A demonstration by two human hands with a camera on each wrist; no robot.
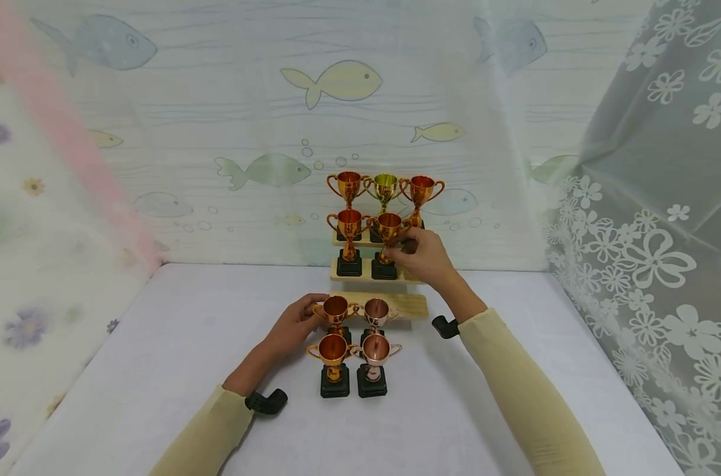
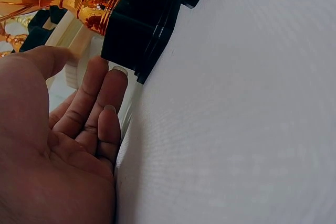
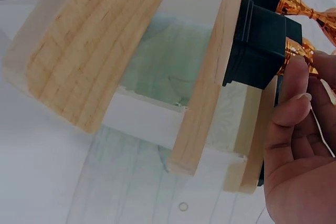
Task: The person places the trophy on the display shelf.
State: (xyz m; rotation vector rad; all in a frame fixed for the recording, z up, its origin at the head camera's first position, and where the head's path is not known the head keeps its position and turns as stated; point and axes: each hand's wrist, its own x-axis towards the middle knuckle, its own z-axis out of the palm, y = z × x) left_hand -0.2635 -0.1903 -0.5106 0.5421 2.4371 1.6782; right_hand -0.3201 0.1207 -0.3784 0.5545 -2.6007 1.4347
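My right hand (image 1: pixel 424 256) pinches the stem of an orange-gold trophy cup (image 1: pixel 390 227), whose black base stands on the middle step of a wooden tiered stand (image 1: pixel 410 305). In the right wrist view, thumb and fingers (image 3: pixel 294 108) close around that stem, just above the black base (image 3: pixel 260 48). Left of it on the same step is another orange trophy (image 1: pixel 349 227). My left hand (image 1: pixel 293 325) is beside an orange trophy (image 1: pixel 336 309) in front of the stand. In the left wrist view its loosely bent fingers (image 2: pixel 107 95) lie close by the black base (image 2: pixel 139 24); contact is unclear.
On the top step stand an orange trophy (image 1: pixel 349 185), a yellow-gold one (image 1: pixel 386 187) and another orange one (image 1: pixel 421 190). Pinkish trophies (image 1: pixel 376 349) and an orange one (image 1: pixel 333 350) stand on the white table (image 1: pixel 217 330). A fish-print curtain (image 1: pixel 217 99) hangs behind.
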